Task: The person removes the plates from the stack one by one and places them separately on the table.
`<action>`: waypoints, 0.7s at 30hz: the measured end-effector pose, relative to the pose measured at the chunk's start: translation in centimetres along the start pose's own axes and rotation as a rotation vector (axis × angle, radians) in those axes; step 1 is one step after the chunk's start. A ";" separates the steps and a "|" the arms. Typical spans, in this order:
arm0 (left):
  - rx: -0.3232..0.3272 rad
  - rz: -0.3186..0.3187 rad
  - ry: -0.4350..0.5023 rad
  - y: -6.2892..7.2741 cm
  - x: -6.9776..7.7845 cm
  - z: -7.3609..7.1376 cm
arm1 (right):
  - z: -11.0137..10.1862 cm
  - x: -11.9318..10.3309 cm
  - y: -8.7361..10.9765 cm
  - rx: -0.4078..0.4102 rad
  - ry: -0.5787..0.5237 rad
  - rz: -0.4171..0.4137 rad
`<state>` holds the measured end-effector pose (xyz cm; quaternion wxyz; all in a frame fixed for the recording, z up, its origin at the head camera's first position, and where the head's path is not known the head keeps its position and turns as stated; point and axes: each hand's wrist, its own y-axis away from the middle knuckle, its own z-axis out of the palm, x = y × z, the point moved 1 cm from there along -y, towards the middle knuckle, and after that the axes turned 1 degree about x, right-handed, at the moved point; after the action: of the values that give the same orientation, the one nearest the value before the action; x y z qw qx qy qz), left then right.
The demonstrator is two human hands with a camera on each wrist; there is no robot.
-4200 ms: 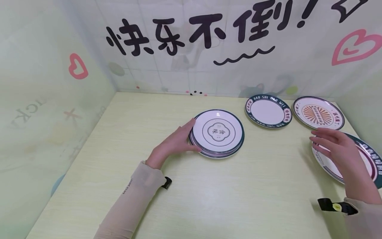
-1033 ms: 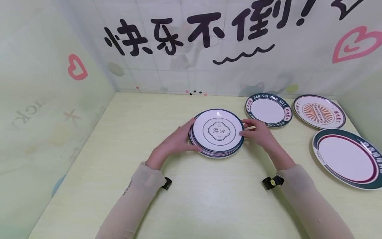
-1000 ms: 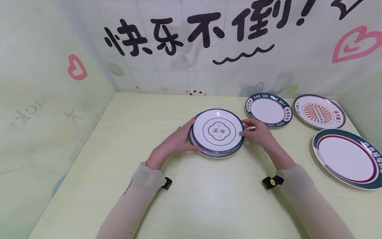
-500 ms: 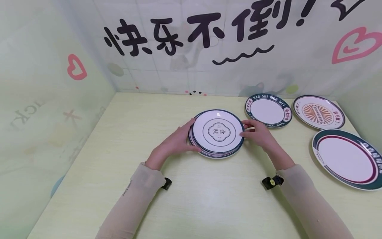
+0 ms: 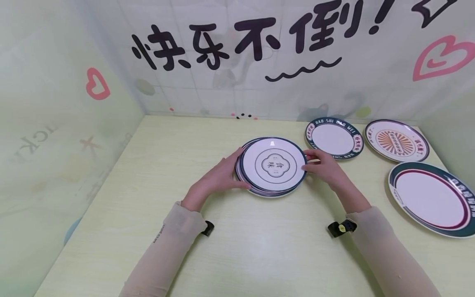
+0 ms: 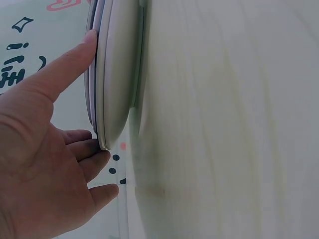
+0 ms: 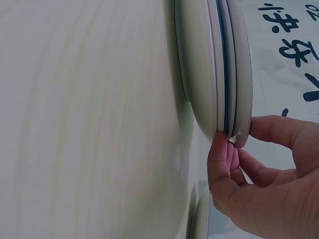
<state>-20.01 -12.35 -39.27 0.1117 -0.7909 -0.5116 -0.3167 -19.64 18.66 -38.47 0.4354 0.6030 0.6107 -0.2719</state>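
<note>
A stack of round plates (image 5: 241, 179) sits on the table, several rims showing at its left. Its top plate (image 5: 274, 165) is white with a dark blue-green rim and a lobed emblem, set slightly right of those below. Spread wide, my left hand (image 5: 220, 177) rests its extended thumb and fingertips against the stack's left edge. At the right edge, my right hand (image 5: 324, 167) pinches the top plate's rim. The right wrist view shows the thumb on that plate's upper face, with fingers (image 7: 218, 154) under the rims.
A green-rimmed plate (image 5: 332, 138) lies behind my right hand, with a sunburst-patterned plate (image 5: 396, 142) to its right. A larger oval plate (image 5: 432, 198) lies at the right. Printed wall panels enclose the pale table (image 5: 267, 251).
My right hand came from over the large plate to the stack's right edge and took hold of the top plate. That plate has since slid slightly right; my left hand stayed put.
</note>
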 end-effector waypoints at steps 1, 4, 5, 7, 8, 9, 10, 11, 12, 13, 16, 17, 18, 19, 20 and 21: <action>0.000 0.001 0.002 0.0 0.0 0.0 | -0.1 0.0 0.1 0.000 -0.003 -0.004; 0.003 0.005 0.003 0.0 0.0 0.0 | -0.3 0.1 0.2 -0.003 -0.015 -0.015; 0.004 0.008 0.004 0.0 0.0 0.0 | -0.4 0.1 0.3 -0.004 -0.022 -0.013; 0.005 0.012 0.006 0.0 0.0 0.0 | -0.5 0.1 0.4 -0.013 -0.056 -0.001; 0.006 0.012 0.006 0.0 0.0 0.0 | -0.5 0.1 0.5 -0.017 -0.081 0.005; 0.005 0.011 0.007 0.0 0.0 0.0 | -0.5 0.2 0.5 -0.021 -0.105 0.016; 0.005 0.011 0.006 0.0 -0.1 0.1 | -0.6 0.2 0.5 -0.026 -0.129 0.025; 0.004 0.011 0.007 0.0 0.0 0.1 | -0.6 0.3 0.6 -0.030 -0.152 0.035; 0.004 0.010 0.008 0.0 0.0 0.1 | -0.6 0.3 0.6 -0.035 -0.171 0.043; 0.003 0.010 0.008 0.0 0.0 0.1 | -0.7 0.3 0.6 -0.036 -0.184 0.050; 0.002 0.010 0.006 0.0 0.0 0.1 | -0.9 0.4 0.6 -0.037 -0.186 0.062; 0.002 0.009 0.007 0.0 0.0 0.1 | -0.9 0.4 0.7 -0.035 -0.184 0.069; 0.002 0.009 0.005 0.0 -0.1 0.1 | -1.0 0.5 0.7 -0.032 -0.181 0.073; 0.002 0.009 0.003 0.0 -0.1 0.1 | -1.1 0.5 0.7 -0.029 -0.178 0.077; 0.001 0.008 0.002 -0.1 -0.1 0.1 | -1.2 0.5 0.8 -0.027 -0.175 0.083; 0.001 0.009 0.001 -0.1 -0.1 0.1 | -1.3 0.5 0.8 -0.023 -0.173 0.087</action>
<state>-20.08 -12.35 -39.42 0.1135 -0.7930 -0.5081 -0.3163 -19.05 20.11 -38.14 0.5049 0.5982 0.5471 -0.2966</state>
